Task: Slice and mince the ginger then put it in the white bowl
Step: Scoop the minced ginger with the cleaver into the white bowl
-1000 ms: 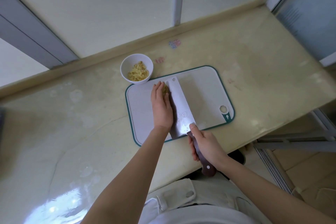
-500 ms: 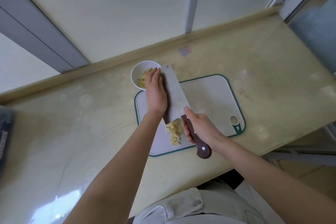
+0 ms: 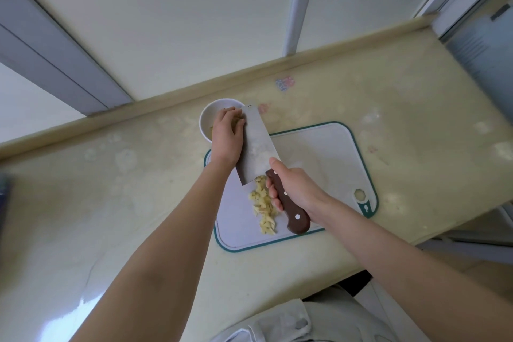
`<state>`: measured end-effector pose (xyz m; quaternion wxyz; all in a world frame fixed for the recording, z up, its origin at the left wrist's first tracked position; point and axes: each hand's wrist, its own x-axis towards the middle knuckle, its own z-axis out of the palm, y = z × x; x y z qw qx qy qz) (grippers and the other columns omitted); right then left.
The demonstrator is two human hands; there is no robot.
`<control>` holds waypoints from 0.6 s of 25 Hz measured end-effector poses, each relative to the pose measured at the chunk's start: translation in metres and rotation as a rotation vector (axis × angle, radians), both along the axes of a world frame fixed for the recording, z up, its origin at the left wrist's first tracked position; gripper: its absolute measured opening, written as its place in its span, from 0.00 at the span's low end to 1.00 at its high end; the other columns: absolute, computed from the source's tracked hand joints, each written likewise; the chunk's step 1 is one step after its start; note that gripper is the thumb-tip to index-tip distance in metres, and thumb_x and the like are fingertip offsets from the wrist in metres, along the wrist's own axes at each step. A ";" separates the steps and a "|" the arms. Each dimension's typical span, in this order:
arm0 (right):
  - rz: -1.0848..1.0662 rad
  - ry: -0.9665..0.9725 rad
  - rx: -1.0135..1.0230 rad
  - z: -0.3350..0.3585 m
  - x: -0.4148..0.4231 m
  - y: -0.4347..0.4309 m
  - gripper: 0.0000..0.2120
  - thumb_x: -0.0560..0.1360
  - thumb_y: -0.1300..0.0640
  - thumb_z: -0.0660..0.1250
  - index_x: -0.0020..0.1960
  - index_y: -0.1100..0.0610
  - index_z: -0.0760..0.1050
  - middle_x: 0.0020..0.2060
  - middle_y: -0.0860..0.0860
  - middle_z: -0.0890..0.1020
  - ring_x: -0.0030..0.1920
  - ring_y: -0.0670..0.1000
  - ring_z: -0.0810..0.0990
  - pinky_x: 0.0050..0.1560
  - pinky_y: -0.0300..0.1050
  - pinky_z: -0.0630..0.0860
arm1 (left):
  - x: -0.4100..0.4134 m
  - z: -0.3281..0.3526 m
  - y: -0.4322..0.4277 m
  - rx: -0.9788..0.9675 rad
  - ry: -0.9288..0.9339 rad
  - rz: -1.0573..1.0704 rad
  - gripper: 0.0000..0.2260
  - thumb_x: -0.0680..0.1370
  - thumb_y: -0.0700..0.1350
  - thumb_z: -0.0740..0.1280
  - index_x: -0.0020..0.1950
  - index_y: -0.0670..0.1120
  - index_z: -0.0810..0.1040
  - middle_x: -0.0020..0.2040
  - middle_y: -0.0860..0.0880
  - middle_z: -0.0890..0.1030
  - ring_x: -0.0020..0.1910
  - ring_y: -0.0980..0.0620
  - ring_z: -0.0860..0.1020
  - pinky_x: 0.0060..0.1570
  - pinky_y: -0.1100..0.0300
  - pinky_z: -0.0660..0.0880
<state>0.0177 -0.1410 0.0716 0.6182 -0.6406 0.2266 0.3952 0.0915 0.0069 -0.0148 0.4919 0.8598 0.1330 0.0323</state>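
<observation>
Judging by the pose, the step is emptying the cleaver (image 3: pixel 256 147) into the white bowl (image 3: pixel 206 119), which sits on the tabletop (image 3: pixel 138 175) just off the cutting board's (image 3: pixel 319 153) far-left corner. The right hand (image 3: pixel 294 189) has its grip clamped round the wooden handle. The left hand (image 3: pixel 227 136), grip apart, lays its fingers along the blade at the bowl. Best to tip the blade over the rim and sweep downward, keeping fingers clear of the edge. Count: one bowl, one cleaver, one board, and one heap of sliced ginger (image 3: pixel 263 207) on the board's near-left part.
</observation>
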 end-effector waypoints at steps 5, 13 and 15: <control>0.021 0.012 -0.019 0.004 0.002 -0.006 0.21 0.81 0.48 0.57 0.34 0.60 0.70 0.23 0.52 0.71 0.19 0.49 0.68 0.21 0.34 0.67 | 0.016 -0.004 0.004 0.053 0.032 0.001 0.10 0.80 0.39 0.59 0.57 0.40 0.77 0.58 0.44 0.75 0.51 0.54 0.71 0.51 0.71 0.62; 0.026 0.021 -0.073 0.006 0.002 -0.018 0.22 0.80 0.46 0.57 0.34 0.59 0.70 0.24 0.52 0.71 0.22 0.51 0.69 0.23 0.37 0.67 | 0.024 0.000 0.007 0.099 0.038 0.047 0.14 0.81 0.38 0.55 0.57 0.40 0.79 0.60 0.45 0.74 0.57 0.51 0.73 0.57 0.67 0.64; 0.020 0.015 -0.084 0.007 0.003 -0.019 0.22 0.80 0.46 0.57 0.34 0.59 0.70 0.24 0.52 0.71 0.21 0.51 0.69 0.22 0.37 0.67 | 0.014 0.008 0.003 0.109 -0.042 0.031 0.14 0.81 0.38 0.55 0.59 0.39 0.77 0.62 0.45 0.74 0.63 0.49 0.71 0.61 0.67 0.62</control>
